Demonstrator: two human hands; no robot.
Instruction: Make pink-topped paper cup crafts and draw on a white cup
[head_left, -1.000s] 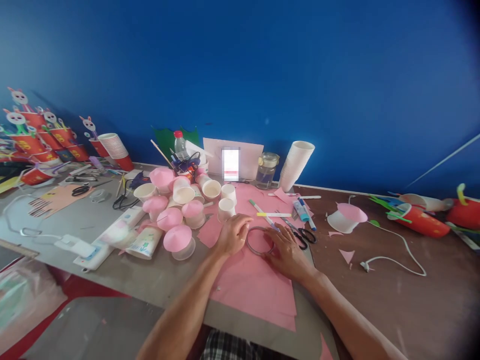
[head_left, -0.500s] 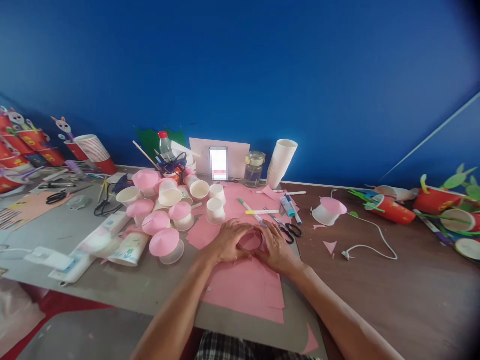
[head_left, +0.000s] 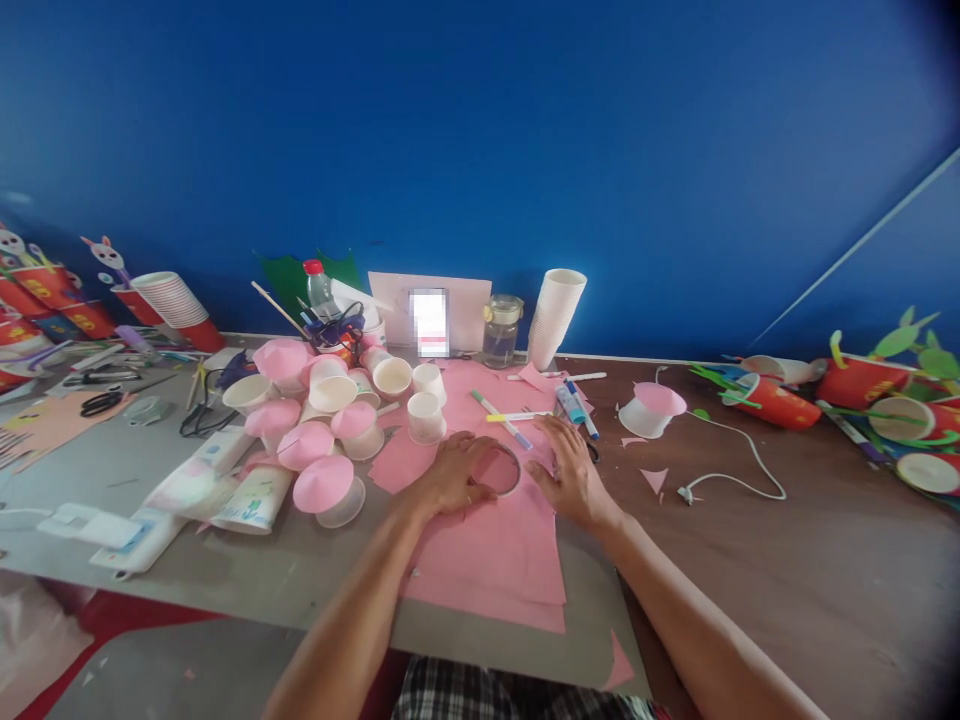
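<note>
A thin round ring (head_left: 518, 474) lies flat on the stacked pink paper sheets (head_left: 487, 580). My left hand (head_left: 459, 474) grips its left side, with thumb and fingers curved around the rim. My right hand (head_left: 576, 478) is apart from the ring, its fingers spread and holding nothing. Beneath and beside that hand are scissors, of which only a bit of black handle (head_left: 594, 452) shows. Close to its fingertips lie a yellow-and-white marker (head_left: 517, 416) and a light-blue glue stick (head_left: 568, 404). A green-and-purple marker (head_left: 501, 419) rests just beyond the ring.
White paper cups with pink cone tops (head_left: 324, 484) crowd the left. Behind stand a phone (head_left: 429, 322), a glass jar (head_left: 501, 332) and a tall cup stack (head_left: 555, 318). On the right are one pink-topped cup (head_left: 652, 410), a white cable (head_left: 765, 470) and red cups (head_left: 780, 416).
My right hand has let go of the ring and moved right and slightly up, over the scissors. My left hand stays at the ring. The view has shifted slightly.
</note>
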